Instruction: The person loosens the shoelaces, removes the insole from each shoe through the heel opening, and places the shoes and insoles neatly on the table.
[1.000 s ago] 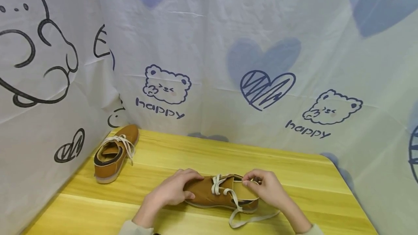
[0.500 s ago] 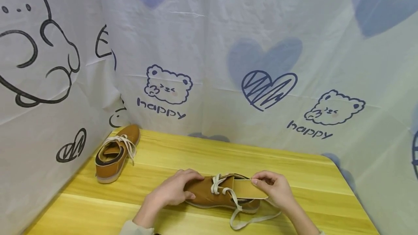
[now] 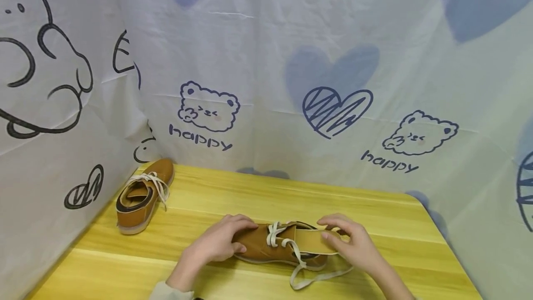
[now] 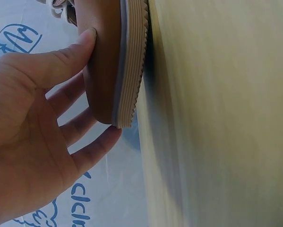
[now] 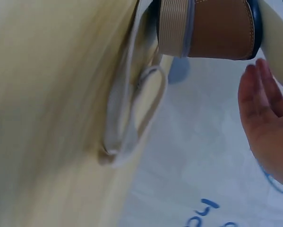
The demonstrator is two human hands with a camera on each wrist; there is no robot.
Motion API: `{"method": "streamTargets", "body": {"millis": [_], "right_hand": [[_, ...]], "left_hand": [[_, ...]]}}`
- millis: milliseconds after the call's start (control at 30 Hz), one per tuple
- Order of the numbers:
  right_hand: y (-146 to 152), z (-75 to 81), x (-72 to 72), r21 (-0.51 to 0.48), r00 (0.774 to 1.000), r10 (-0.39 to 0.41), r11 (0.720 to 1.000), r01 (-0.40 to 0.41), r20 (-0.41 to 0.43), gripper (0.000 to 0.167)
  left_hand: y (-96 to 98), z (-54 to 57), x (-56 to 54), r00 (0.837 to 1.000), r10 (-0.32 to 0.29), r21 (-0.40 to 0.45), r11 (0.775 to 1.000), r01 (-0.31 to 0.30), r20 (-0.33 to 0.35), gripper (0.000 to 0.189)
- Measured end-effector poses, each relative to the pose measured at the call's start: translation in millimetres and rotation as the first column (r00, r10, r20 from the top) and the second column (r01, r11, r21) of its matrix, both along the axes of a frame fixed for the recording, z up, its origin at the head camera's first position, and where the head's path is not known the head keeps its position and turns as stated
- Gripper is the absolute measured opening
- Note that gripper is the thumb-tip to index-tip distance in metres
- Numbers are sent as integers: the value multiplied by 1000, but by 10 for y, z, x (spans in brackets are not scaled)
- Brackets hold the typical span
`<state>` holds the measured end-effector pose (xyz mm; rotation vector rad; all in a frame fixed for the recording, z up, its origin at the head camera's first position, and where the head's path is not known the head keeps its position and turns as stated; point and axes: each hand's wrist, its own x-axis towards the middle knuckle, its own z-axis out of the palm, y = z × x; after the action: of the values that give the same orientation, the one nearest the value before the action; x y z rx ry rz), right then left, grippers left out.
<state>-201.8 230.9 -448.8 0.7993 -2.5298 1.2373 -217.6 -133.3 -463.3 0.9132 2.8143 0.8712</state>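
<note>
A brown lace-up shoe lies on the table, toe to the left and heel to the right in the head view. My left hand grips its toe, thumb on the near side and fingers on the far side. A tan insole sticks out of the shoe's opening past the heel; its front part is hidden inside. My right hand holds the insole's outer end, thumb on top. In the right wrist view the cream underside of the insole slopes over the heel collar, with fingers beneath it.
A second brown shoe with white laces stands at the table's back left corner. A loose white lace trails on the wooden table in front of the heel. Printed white cloth walls the back and left.
The right hand has moved right, drawing the insole further out over the heel, and its fingers have spread along the insole. The left hand keeps its grip on the toe.
</note>
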Motion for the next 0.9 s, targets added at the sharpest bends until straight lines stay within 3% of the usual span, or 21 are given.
{"method": "streamTargets", "body": {"millis": [167, 333, 500, 633, 733, 900], "right_hand": [[-41, 101, 20, 204, 969, 95, 978, -48, -230, 44], [-85, 188, 34, 372, 901, 247, 922, -106, -357, 46], [-112, 205, 35, 479, 848, 360, 865, -148, -388, 38], [-120, 183, 36, 533, 832, 414, 828, -175, -369, 35], [-115, 154, 31, 546, 826, 438, 814, -198, -353, 35], [-94, 108, 18, 542, 814, 454, 814, -211, -364, 37]], "left_hand": [[-9, -6, 3, 1000, 10, -2, 1000, -10, -4, 52], [-14, 5, 3, 1000, 12, -2, 1000, -12, -7, 52], [-9, 12, -1, 1000, 14, -6, 1000, -14, -14, 53], [-3, 7, 1, 1000, 15, -8, 1000, -15, -19, 53], [2, 1, 7, 1000, 17, -9, 1000, -17, -19, 53], [6, -8, 16, 1000, 16, -11, 1000, -16, -17, 53]]}}
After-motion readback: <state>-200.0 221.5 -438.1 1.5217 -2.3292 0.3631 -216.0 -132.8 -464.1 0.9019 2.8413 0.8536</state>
